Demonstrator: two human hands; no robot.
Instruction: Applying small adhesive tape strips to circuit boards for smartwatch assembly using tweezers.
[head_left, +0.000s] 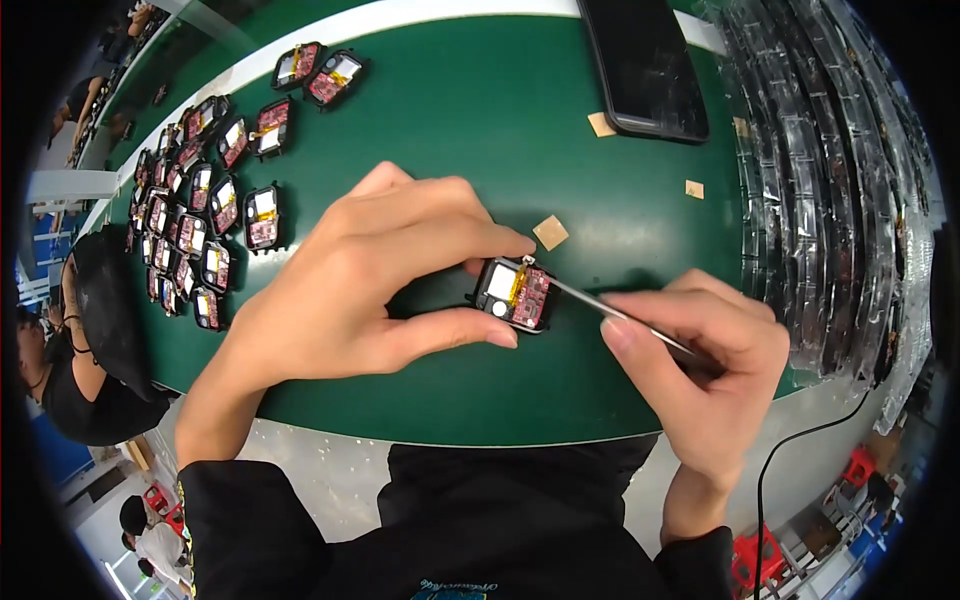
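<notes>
Two bare hands work over the green tabletop (pixel 620 395), well apart from each other, with one small black-cased module (pixel 515 297) lying on the surface between them. From where I stand, the left hand (pixel 390 255) has it pinched — forefinger at its far edge, thumb at its near side — and the open case shows a white block, a strip of yellow tape and a red circuit board. The right hand (pixel 705 365) is closed around a slim metal tool (pixel 635 318), held like a pen, its tip at the module's upper right corner; whether tip and module actually touch, I can't tell. Just beyond the module lies a tan square (pixel 550 233), with more such pieces farther right, one partly beneath the corner of a dark, phone-like device (pixel 650 80). Over on the left, many similar open units (pixel 190 235) crowd together, a few set a little apart toward the far edge. Stacked clear plastic trays (pixel 800 200) line the right side, and past the table's left end sits another person in black (pixel 75 400).
</notes>
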